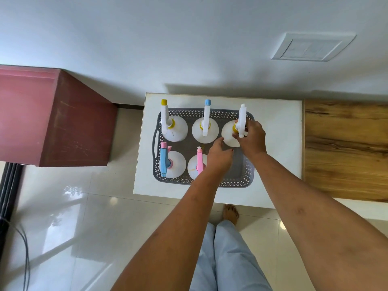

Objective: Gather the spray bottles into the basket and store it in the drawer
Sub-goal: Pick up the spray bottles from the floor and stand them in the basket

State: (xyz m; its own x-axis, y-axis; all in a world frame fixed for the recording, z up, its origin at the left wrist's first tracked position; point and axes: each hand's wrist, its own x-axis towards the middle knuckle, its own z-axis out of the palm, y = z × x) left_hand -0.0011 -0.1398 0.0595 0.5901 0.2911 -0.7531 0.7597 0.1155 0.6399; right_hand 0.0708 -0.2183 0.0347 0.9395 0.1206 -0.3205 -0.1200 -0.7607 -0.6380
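A grey perforated basket stands on a small white table. Several white spray bottles stand upright inside it. The back row holds one with a yellow nozzle, one with a blue nozzle and one with a white sprayer. In the front row are a blue-sprayer bottle and a pink-sprayer bottle. My right hand grips the neck and trigger of the white-sprayer bottle at the back right. My left hand hovers over the basket's middle, fingers apart, beside the pink sprayer.
A maroon cabinet juts out at the left. A wooden surface adjoins the table on the right. Behind is a white wall with a switch plate. Glossy floor tiles, my legs and a bare foot lie below; cables hang at far left.
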